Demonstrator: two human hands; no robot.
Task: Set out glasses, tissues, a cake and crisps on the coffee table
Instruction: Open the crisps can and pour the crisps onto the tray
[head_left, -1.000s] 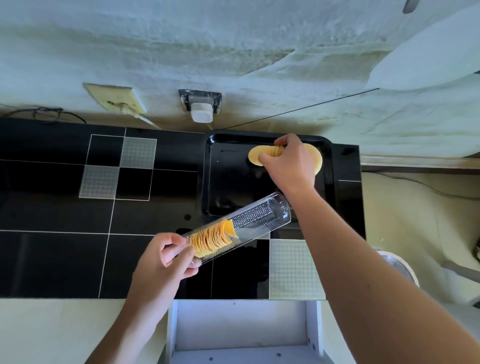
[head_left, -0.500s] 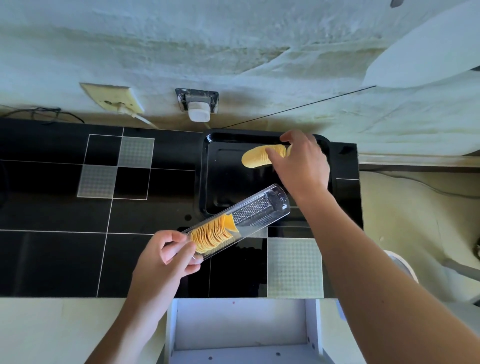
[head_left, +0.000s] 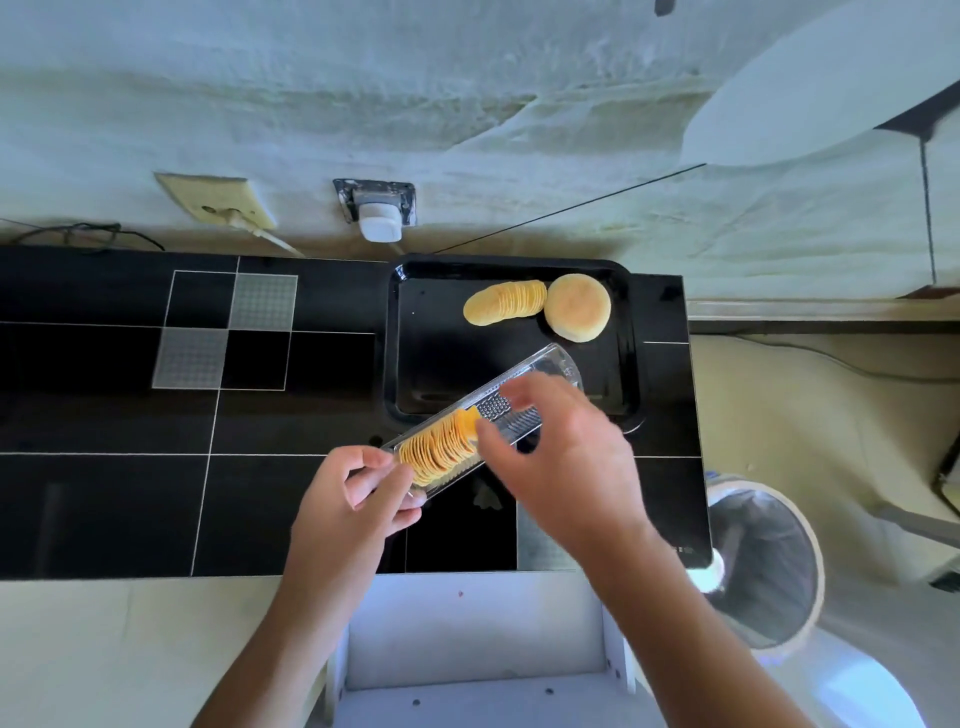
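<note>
Left fingers (head_left: 382, 475) pinch crisp tray (head_left: 483, 421); right fingers (head_left: 511, 397) loose, blurred, over its crisps (head_left: 441, 449).
Plating step: one crisp row (head_left: 505, 302) and cake (head_left: 577, 307) on black tray (head_left: 410, 374) on worktop (head_left: 104, 493); next, lift out more crisps.

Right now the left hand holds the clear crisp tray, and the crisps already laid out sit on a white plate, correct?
Not quite. The head view shows the laid-out crisps on a black tray, not a white plate. The left hand does hold the clear crisp tray.
</note>
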